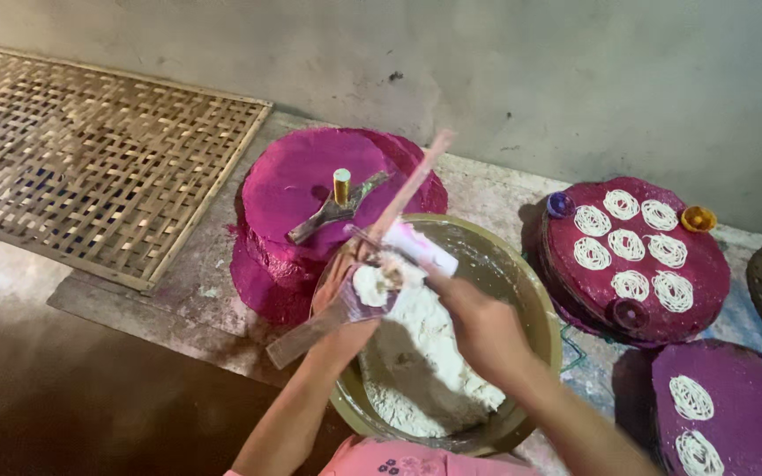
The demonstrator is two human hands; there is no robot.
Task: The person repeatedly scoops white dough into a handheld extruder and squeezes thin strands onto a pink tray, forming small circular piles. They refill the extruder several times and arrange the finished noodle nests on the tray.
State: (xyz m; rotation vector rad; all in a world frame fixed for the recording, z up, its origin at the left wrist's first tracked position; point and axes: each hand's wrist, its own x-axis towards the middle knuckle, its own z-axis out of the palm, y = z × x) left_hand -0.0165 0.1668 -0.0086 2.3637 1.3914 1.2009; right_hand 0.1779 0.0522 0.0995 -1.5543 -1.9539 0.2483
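My left hand (343, 300) grips a metal hand press (337, 313) held tilted over a large olive-green bowl (535, 304). My right hand (478, 322) pushes white dough (370, 284) into the top of the press with its fingers. The bowl holds a mound of white dough (425, 353). A pink stick-like handle (412, 185) rises from behind my left hand, blurred.
A stack of magenta round trays (293, 189) with a metal press piece (339, 207) on top sits behind the bowl. To the right, two magenta trays (698, 264) (751, 397) carry white noodle coils. A woven bamboo mat (90, 150) lies at left, a wall behind.
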